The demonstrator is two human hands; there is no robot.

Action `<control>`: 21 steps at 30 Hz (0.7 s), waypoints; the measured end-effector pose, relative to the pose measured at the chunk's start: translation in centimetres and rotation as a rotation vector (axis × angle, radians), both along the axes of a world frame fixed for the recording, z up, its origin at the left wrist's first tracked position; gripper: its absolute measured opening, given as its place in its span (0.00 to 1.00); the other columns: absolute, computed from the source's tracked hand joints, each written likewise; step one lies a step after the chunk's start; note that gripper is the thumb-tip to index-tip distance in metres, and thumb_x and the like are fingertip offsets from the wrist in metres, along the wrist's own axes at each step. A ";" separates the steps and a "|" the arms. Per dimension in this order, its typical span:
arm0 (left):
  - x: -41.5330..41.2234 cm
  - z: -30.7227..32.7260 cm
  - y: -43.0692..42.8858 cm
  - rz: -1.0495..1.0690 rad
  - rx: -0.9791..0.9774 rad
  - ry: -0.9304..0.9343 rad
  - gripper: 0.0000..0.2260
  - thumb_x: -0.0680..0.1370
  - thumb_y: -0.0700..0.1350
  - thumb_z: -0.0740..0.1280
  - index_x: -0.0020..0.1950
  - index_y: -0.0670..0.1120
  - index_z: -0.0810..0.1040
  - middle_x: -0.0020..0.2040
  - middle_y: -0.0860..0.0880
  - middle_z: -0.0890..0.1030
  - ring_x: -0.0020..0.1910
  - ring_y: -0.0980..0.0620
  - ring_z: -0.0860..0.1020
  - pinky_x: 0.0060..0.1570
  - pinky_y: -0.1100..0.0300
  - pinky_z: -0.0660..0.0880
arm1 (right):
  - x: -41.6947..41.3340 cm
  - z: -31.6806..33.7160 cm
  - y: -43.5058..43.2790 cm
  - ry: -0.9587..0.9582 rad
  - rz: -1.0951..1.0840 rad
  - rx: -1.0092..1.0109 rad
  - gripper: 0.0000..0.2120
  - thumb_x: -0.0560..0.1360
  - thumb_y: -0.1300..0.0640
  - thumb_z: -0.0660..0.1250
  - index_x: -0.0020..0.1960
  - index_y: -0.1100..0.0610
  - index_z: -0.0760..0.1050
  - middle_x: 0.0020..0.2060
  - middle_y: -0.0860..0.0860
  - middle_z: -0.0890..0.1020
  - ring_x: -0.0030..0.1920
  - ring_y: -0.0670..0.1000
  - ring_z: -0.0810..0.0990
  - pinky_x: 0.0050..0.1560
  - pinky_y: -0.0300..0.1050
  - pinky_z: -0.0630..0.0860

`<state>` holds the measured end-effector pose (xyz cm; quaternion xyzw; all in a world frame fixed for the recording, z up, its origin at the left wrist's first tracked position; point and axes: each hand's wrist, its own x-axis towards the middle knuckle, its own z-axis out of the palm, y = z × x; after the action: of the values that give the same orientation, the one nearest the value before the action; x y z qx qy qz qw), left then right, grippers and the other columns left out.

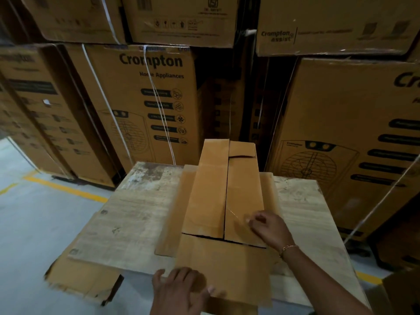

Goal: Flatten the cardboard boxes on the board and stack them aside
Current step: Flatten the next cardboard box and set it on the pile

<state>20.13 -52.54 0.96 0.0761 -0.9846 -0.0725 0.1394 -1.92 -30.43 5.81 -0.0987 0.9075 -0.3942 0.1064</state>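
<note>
Fingertips (251,223) of right hand (270,228) pinch tape (236,214) on the cardboard box (204,201), left hand (177,289) spread flat; yanking could rip it

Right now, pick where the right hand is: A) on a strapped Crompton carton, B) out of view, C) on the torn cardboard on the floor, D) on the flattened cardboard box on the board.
D: the right hand touches the right panel of the flattened cardboard box lying on the wooden board.

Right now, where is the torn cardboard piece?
In the head view, lower left: the torn cardboard piece sticks out from under the near left corner of the board.
</note>
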 end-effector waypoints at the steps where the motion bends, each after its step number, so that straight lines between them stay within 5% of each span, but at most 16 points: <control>1: -0.2 -0.1 -0.1 0.025 0.020 -0.035 0.21 0.75 0.74 0.52 0.43 0.64 0.79 0.43 0.67 0.78 0.43 0.63 0.80 0.43 0.54 0.66 | 0.5 0.0 -0.7 0.042 0.028 0.119 0.19 0.72 0.36 0.69 0.57 0.46 0.78 0.58 0.41 0.78 0.61 0.48 0.76 0.55 0.43 0.74; 3: -1.4 0.3 -0.3 0.057 0.071 -0.045 0.19 0.75 0.72 0.54 0.46 0.62 0.77 0.45 0.62 0.77 0.44 0.58 0.78 0.40 0.56 0.67 | 1.1 0.0 -2.1 0.037 0.083 0.336 0.34 0.71 0.32 0.65 0.71 0.47 0.68 0.74 0.47 0.65 0.74 0.53 0.63 0.65 0.48 0.69; 6: -5.0 2.2 -1.0 0.165 0.122 -0.093 0.27 0.73 0.72 0.57 0.61 0.54 0.75 0.59 0.52 0.76 0.57 0.49 0.75 0.49 0.49 0.71 | 1.8 -0.1 -3.9 -0.117 0.093 0.494 0.48 0.68 0.26 0.62 0.80 0.47 0.51 0.80 0.50 0.44 0.79 0.61 0.47 0.74 0.58 0.57; 9: -9.2 3.4 -2.0 0.220 0.283 -0.318 0.41 0.72 0.72 0.60 0.79 0.51 0.56 0.78 0.48 0.57 0.75 0.45 0.59 0.68 0.45 0.63 | 2.3 -0.7 -5.3 -0.184 0.025 0.556 0.60 0.59 0.17 0.57 0.80 0.47 0.44 0.80 0.54 0.37 0.78 0.67 0.40 0.74 0.65 0.49; 13: -13.1 3.0 -2.4 0.228 0.524 -0.532 0.54 0.68 0.72 0.67 0.81 0.52 0.39 0.81 0.48 0.40 0.79 0.43 0.48 0.73 0.40 0.57 | 1.8 -1.1 -7.5 -0.150 0.013 0.695 0.68 0.53 0.15 0.57 0.80 0.53 0.42 0.78 0.63 0.37 0.76 0.70 0.35 0.74 0.68 0.41; 17: -13.6 2.2 -2.3 0.233 0.522 -0.555 0.60 0.64 0.76 0.66 0.80 0.51 0.35 0.80 0.48 0.36 0.79 0.41 0.46 0.71 0.38 0.59 | 0.0 -0.1 -9.1 -0.238 0.029 0.699 0.59 0.56 0.27 0.68 0.78 0.51 0.51 0.79 0.62 0.43 0.76 0.73 0.41 0.74 0.69 0.51; 19: -13.5 2.0 -2.5 0.235 0.518 -0.539 0.60 0.63 0.77 0.65 0.80 0.51 0.34 0.81 0.48 0.37 0.78 0.41 0.47 0.70 0.39 0.61 | -0.8 0.6 -8.7 -0.232 0.031 0.595 0.48 0.59 0.29 0.66 0.74 0.47 0.61 0.78 0.57 0.55 0.75 0.68 0.54 0.71 0.65 0.60; 21: -13.9 2.0 -2.5 0.261 0.519 -0.532 0.60 0.63 0.78 0.64 0.80 0.51 0.35 0.81 0.48 0.39 0.78 0.41 0.50 0.69 0.39 0.62 | -1.4 1.4 -7.0 -0.200 -0.005 0.301 0.33 0.65 0.35 0.67 0.67 0.45 0.72 0.66 0.49 0.73 0.67 0.56 0.70 0.62 0.50 0.70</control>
<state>6.22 -55.00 3.01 0.2497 -0.9173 -0.2785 -0.1367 -3.35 -37.45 7.25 -0.0398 0.9413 -0.2622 0.2086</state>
